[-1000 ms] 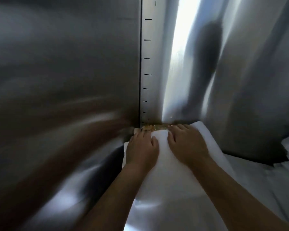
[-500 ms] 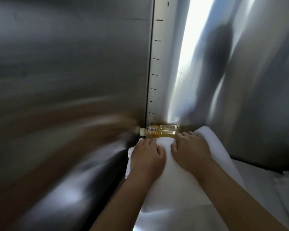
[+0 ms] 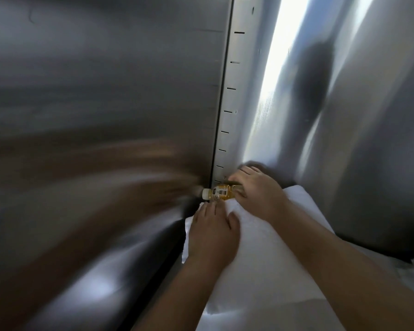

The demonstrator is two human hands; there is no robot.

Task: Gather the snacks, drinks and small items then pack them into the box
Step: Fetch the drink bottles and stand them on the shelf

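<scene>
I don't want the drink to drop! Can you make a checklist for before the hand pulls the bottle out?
1. Right hand on the bottle: ok, its fingers curl over the bottle's body.
2. Cap on: ok, a white cap shows at the bottle's left end.
3. Firm grip all round: cannot tell, the hand hides most of the bottle.
4. Left hand out of the way: ok, it rests flat on the white slab, just short of the bottle.
5. Way out free: ok, nothing lies between the bottle and the person except the slab.
6. Box ready: cannot tell, no box plainly shows.
</scene>
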